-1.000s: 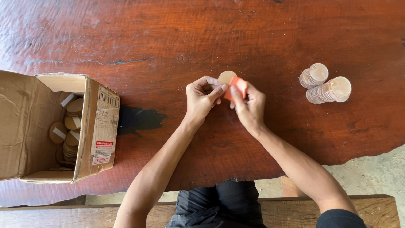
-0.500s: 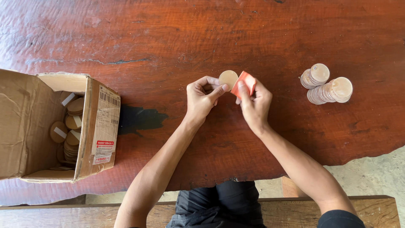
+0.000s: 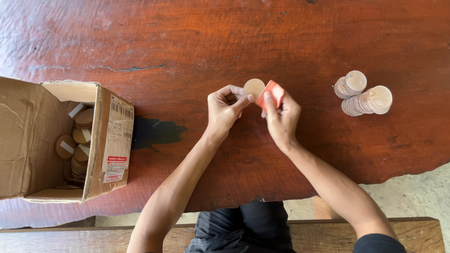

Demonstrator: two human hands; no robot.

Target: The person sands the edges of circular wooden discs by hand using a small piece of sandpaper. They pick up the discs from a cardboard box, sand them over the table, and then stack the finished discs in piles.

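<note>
Here the left hand (image 3: 225, 108) pinches a round wooden disc (image 3: 254, 87) above the worktop (image 3: 187, 47). The right hand (image 3: 280, 117), immediately to its right, grips a folded orange sandpaper (image 3: 272, 93) touching the disc's right edge.

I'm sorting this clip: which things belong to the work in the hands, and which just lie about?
In hand:
left hand holding round wooden disc
right hand holding orange folded piece

Lying about:
two disc stacks
cardboard box of discs
dark stain
</note>
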